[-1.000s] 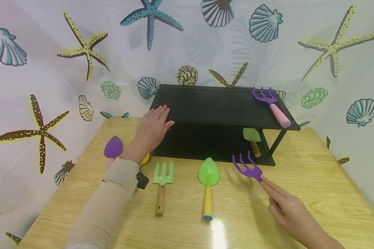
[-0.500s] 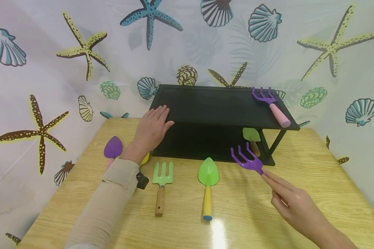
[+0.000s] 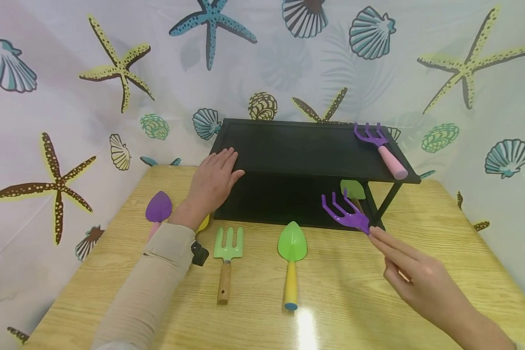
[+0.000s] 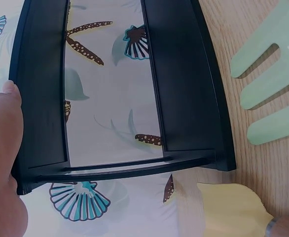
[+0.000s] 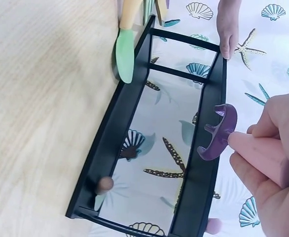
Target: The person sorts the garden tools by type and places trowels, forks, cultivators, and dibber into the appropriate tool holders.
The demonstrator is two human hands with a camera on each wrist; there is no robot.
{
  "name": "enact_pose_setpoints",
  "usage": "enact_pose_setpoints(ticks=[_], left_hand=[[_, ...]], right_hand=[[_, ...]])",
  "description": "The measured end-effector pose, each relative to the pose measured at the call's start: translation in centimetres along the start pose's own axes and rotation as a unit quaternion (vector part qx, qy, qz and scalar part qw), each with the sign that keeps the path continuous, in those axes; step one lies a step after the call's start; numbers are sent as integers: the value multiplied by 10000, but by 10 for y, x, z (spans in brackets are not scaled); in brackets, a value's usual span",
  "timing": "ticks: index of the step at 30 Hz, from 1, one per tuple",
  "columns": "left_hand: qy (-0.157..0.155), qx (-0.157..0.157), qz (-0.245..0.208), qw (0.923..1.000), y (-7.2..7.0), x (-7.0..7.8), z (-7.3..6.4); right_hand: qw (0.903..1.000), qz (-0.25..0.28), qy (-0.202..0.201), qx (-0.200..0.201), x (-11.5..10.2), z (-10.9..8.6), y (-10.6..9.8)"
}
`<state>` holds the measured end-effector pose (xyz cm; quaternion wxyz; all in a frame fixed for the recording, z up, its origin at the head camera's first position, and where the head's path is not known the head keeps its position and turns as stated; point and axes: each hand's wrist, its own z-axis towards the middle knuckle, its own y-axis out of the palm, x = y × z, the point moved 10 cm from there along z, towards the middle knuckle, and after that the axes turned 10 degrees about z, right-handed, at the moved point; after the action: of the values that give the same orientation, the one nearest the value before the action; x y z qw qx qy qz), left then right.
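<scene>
My left hand (image 3: 214, 177) rests flat on the left end of a black two-tier shelf (image 3: 288, 148), its fingers stretched over the top board. In my right hand (image 3: 424, 274) is a purple hand rake (image 3: 352, 220), gripped by its pink handle (image 5: 260, 155). The rake's three tines point up and away, in front of the lower tier's right side. Behind them, a green trowel (image 3: 352, 188) with a brown handle lies on that tier, partly hidden. Another purple rake (image 3: 393, 163) with a pink handle lies on the top board's right end.
Before the shelf lie a pale green hand fork (image 3: 229, 245) and a bright green trowel (image 3: 292, 243) with a yellow handle. A purple trowel (image 3: 159, 206) and a yellow trowel (image 4: 233, 210) lie left, partly behind my left arm. A patterned cloth surrounds the wooden table (image 3: 341, 316).
My right hand has moved the purple rake forward and up, from over the table to in front of the lower tier. My left hand has stayed on the shelf.
</scene>
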<state>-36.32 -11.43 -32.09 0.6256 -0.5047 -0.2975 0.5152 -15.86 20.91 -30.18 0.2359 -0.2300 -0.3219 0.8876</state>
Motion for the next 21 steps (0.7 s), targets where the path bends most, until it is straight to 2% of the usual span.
enact_pose_setpoints(ticks=[4,12,16,21], left_hand=[[4,21,30,10000,0,0,0],[16,46,61,10000,-1,-1,0],[23,48,44,10000,-2,0,-1],[31,63,31,10000,-1,0,0]], right_hand=[[9990,-64,-346,289,-8,10,-8],[9965,-130,-707,417,-16,29,-15],[9959,-176,-760,447,-11,40,-16],[9970,-248,-675,270,4,52,-14]])
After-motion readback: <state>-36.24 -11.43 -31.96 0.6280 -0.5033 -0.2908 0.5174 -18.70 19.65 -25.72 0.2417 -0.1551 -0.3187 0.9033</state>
